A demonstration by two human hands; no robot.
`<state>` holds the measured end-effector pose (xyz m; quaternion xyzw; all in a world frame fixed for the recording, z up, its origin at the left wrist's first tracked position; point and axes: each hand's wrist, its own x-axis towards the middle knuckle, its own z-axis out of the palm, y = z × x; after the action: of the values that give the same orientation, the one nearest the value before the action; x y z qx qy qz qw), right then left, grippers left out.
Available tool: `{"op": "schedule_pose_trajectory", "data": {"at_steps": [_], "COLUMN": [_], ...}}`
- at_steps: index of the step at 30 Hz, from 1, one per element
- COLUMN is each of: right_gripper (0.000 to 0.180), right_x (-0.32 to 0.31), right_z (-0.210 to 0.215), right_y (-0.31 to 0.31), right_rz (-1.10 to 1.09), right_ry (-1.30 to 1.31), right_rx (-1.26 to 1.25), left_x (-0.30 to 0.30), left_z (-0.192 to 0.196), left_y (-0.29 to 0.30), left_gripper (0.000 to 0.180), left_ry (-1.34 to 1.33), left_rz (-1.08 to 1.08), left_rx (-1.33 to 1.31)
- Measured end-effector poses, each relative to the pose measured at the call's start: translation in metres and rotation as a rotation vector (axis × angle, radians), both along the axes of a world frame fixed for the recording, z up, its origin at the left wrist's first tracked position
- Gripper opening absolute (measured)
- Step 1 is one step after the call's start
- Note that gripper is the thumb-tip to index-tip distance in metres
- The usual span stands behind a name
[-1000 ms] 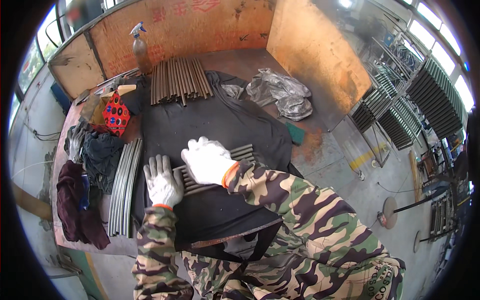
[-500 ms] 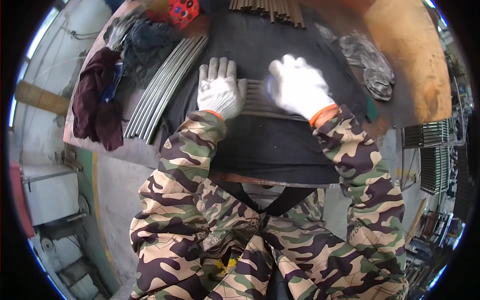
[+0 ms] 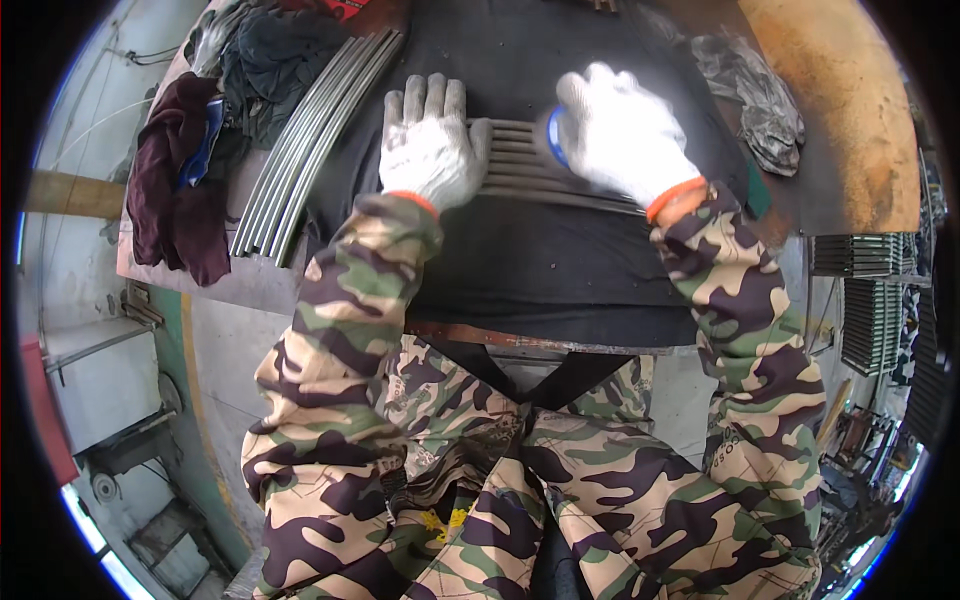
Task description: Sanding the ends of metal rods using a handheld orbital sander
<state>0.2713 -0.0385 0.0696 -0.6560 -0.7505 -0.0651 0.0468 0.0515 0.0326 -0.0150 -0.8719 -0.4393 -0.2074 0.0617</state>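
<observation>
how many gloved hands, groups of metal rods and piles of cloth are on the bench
gloved hands: 2, the left hand and right hand
groups of metal rods: 2, the flat row under the hands and the curved bundle
piles of cloth: 2, the dark pile and grey rag
total: 6

Left hand [image 3: 428,145]: white knitted work glove, greyed with dirt along the fingers [image 3: 432,100], orange band at the cuff behind them. Right hand [image 3: 625,135]: cleaner white glove of the same kind, with a matching orange cuff band. Both sleeves, jacket and trousers: camouflage cloth in tan, green, dark brown and black patches.
</observation>
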Motion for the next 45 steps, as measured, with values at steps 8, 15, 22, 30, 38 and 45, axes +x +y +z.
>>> {"op": "schedule_pose_trajectory", "data": {"at_steps": [8,15,22,30,38,45], "right_gripper": [0.027,0.027,0.018,0.02,0.016,0.016], "right_x": [-0.002,0.035,0.079,0.077,0.079,0.091], "right_z": [0.001,-0.007,-0.017,-0.015,-0.019,-0.021], "right_y": [0.002,-0.011,-0.033,-0.057,-0.059,-0.041], "right_rz": [-0.022,-0.096,0.009,0.085,0.094,0.038], "right_ry": [-0.038,-0.047,-0.078,-0.057,-0.06,-0.085], "right_rx": [-0.01,0.031,0.187,0.186,0.238,0.265], "left_x": [0.0,0.004,-0.001,-0.001,0.002,-0.004], "left_z": [0.009,-0.001,-0.004,-0.003,0.002,0.007], "left_y": [0.014,0.009,-0.003,0.009,0.021,-0.001], "left_gripper": [0.05,0.047,0.049,0.053,0.053,0.059], "left_ry": [0.034,0.006,0.04,0.098,0.148,0.142], "left_rz": [0.022,-0.012,-0.024,0.047,0.039,0.047], "left_rx": [-0.015,0.053,0.062,0.013,-0.03,-0.108]}}
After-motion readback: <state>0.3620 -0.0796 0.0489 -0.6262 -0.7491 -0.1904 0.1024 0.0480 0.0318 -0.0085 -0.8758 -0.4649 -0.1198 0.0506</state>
